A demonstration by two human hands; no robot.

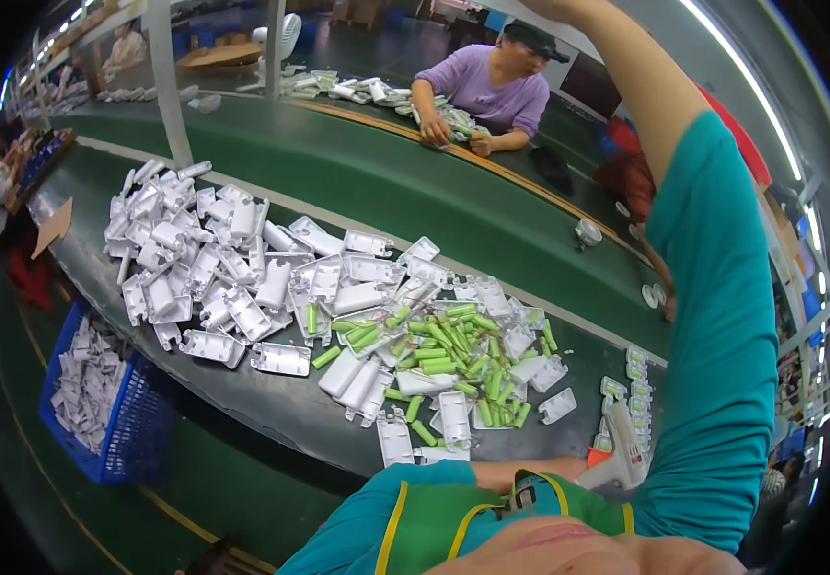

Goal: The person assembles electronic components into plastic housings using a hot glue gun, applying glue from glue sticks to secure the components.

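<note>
Across the lower edge lies my left forearm, and my left hand [566,467] is beside the orange trigger of a white glue gun [627,443]. Its fingers are hidden, so whether they grip the glue gun cannot be seen. My right arm, in a teal sleeve, rises along the right side; its hand is cut off at the top edge. On the dark workbench [338,443], green cylindrical battery cells with thin wires [439,347] lie heaped among white plastic casings [242,311]. Near the glue gun, white casings with green cells inside [637,388] stand in rows.
A blue plastic crate [137,422] full of white parts stands on the floor at left. Beyond the bench runs a green conveyor belt [357,182]. Across it a person in a purple top [492,86] handles similar parts. A metal post [168,86] rises at the far side.
</note>
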